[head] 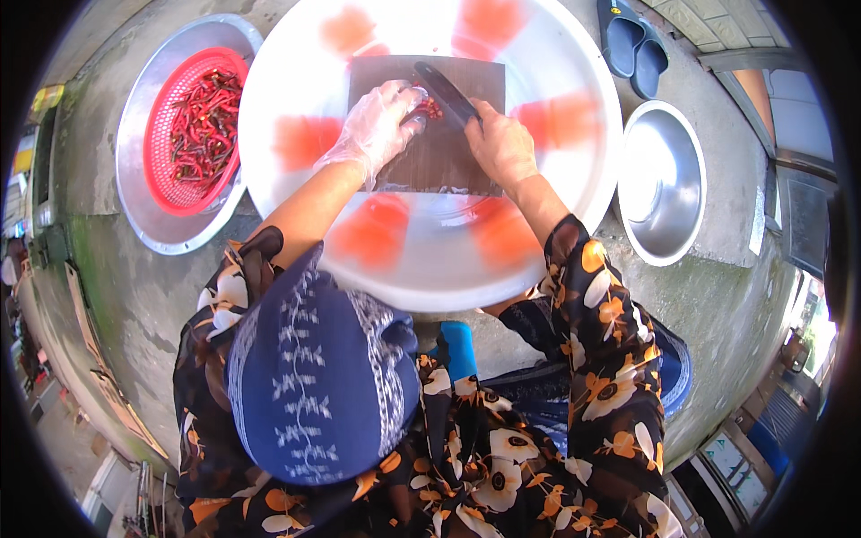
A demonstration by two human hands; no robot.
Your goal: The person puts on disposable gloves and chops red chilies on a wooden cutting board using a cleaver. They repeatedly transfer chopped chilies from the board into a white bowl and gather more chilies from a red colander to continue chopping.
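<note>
My left hand (383, 124), in a clear plastic glove, lies with bent fingers over a dark rectangular cutting board (430, 168). Its fingertips are beside chopped red chili pieces (430, 107); whether they hold a chili is hidden. My bare right hand (501, 144) grips a knife with a dark blade (444, 91), which slants over the board just right of the chili pieces. The board rests in a large white basin (444, 282) with blurred red patches.
At the left, a red plastic colander (158, 168) of red chilies (205, 128) sits in a metal basin (134, 208). An empty-looking steel bowl (662, 222) stands at the right, below dark slippers (625, 47). Something blue (459, 346) shows between my knees.
</note>
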